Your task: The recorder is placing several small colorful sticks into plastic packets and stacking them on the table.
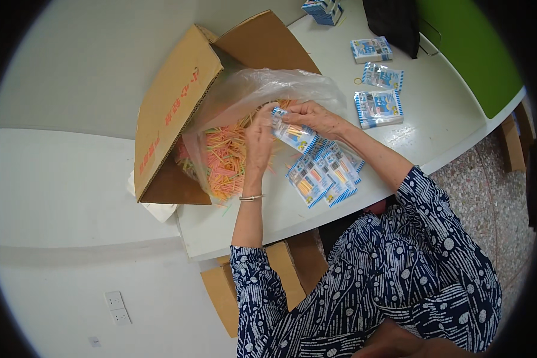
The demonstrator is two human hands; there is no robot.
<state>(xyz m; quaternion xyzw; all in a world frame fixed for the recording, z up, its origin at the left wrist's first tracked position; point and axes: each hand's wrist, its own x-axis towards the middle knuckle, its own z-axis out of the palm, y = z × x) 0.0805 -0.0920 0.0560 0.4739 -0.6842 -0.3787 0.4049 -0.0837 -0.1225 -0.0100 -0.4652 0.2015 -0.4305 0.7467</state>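
1. Blue-and-white is the small packet (293, 135) that both hands hold up, just over the white table (435, 119).
2. The left hand (260, 136) pinches the packet's left end with closed fingers.
3. The right hand (314, 116) grips the top of the packet with bent fingers.
4. The thin coloured sticks (224, 156) lie in a clear plastic bag (262, 89) inside a tipped cardboard box (173, 110), just beside the hands.
5. A pile of filled packets (325, 173) lies under the right wrist.
6. I think sticks are going into this packet now.
7. Next, the packet likely needs a steady hold and a gentle drop onto the pile.
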